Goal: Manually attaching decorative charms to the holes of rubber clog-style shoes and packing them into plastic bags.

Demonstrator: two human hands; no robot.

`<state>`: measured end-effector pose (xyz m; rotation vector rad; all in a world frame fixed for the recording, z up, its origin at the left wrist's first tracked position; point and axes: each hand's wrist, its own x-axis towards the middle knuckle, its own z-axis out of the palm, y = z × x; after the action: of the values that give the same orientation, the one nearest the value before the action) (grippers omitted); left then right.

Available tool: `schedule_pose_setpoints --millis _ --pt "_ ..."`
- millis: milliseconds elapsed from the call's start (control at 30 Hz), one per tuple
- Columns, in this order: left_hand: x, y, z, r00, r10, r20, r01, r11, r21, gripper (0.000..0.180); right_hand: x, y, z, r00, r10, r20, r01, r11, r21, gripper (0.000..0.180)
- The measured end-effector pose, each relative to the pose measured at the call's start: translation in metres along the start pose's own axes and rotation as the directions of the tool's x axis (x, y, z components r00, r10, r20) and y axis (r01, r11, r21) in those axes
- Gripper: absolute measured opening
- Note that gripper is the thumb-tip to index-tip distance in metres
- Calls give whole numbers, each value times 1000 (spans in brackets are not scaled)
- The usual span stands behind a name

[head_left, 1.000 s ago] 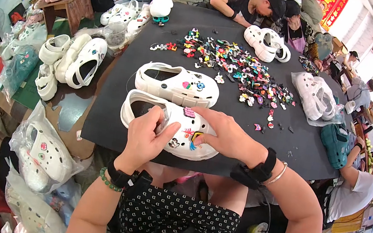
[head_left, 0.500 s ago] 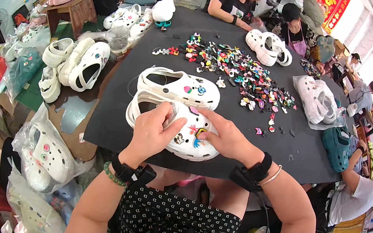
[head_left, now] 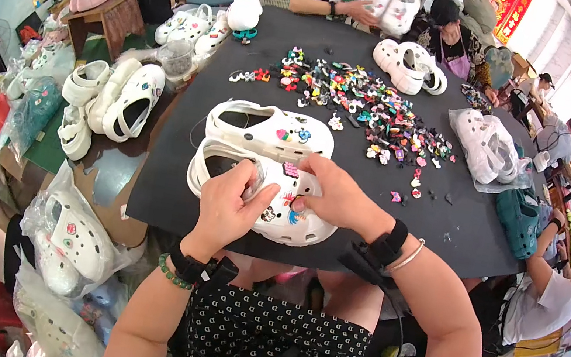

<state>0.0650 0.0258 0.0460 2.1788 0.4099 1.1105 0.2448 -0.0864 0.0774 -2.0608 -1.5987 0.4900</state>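
A white clog [head_left: 295, 234] decorated with small charms lies nearest me on the black tabletop. My left hand [head_left: 231, 203] is closed on the edge of its foot opening, with the fingertips partly inside. My right hand [head_left: 346, 199] wraps over the toe part, thumb pressing among the charms; whatever sits under that thumb is mostly hidden. By the right fingertips a pink charm [head_left: 290, 170] shows, and a blue charm [head_left: 296, 217] sits below the thumb. Just behind lies the matching white clog [head_left: 236, 115], bearing a strawberry charm [head_left: 282, 135] and a blue flower charm [head_left: 304, 135].
A wide heap of colourful charms [head_left: 358, 97] spreads beyond the clogs. White clogs [head_left: 401, 68] stand at the far edge, a bagged pair [head_left: 483, 146] at right, teal clogs [head_left: 518, 219] beside it. More white clogs [head_left: 135, 101] are at left. Co-workers sit around the table.
My right hand has shifted slightly left, its thumb now over the dark-and-yellow charm. More of the pink charm shows. Across the table, a co-worker now holds up a bagged pair of white clogs.
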Motion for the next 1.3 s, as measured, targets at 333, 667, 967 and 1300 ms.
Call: schedule_pose_setpoints --millis 333,667,967,1300 --pt "17 -5 9 1000 15 6 -16 988 152 36 -37 -1 10 951 -37 -306 89 983 159 26" --pt "14 -4 6 1000 -15 10 14 995 99 33 -27 15 -10 979 123 -165 -37 896 442 17" --pt "15 -4 6 999 -37 23 35 996 76 34 -5 14 -13 998 60 -31 -50 961 270 15" --pt "7 -7 10 999 20 -44 -17 998 68 31 -3 12 -20 998 60 24 -62 991 115 78"
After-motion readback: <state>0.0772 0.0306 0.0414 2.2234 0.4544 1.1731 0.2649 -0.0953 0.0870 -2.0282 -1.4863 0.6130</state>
